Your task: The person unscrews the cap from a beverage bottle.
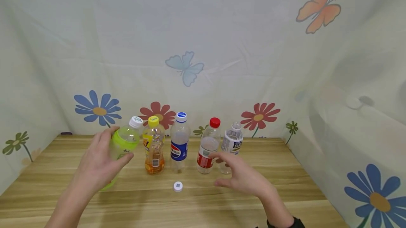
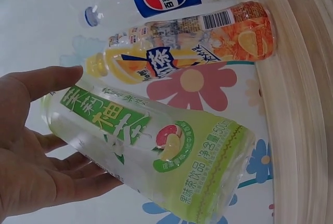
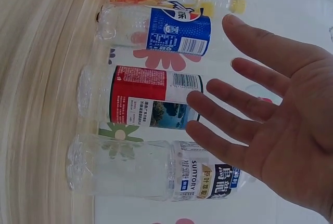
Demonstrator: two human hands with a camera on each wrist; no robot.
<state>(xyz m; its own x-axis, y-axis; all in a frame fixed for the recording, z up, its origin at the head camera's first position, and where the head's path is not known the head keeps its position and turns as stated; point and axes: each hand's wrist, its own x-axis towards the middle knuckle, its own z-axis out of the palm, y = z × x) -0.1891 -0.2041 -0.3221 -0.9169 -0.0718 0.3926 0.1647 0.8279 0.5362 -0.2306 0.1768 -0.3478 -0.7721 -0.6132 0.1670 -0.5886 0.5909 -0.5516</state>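
My left hand [image 1: 99, 162] grips a bottle with a green-and-white label [image 2: 151, 151] and a white cap, thumb on one side and fingers on the other; the bottle leans to the right at its top. My right hand [image 1: 242, 177] is spread, holding nothing, in front of the red-capped bottle with a red-and-white label [image 1: 207, 150]. Beside that stands a clear bottle with a white-and-dark label [image 3: 151, 169], apparently with no cap on. A loose white cap [image 1: 178, 186] lies on the table before the row.
On the wooden table [image 1: 152, 207] stand a yellow-capped bottle with some orange liquid [image 1: 154, 150] and a blue-labelled cola bottle [image 1: 179, 147] with a white-and-blue cap. A pale cloth [image 1: 127, 44] printed with flowers and butterflies hangs behind and at both sides.
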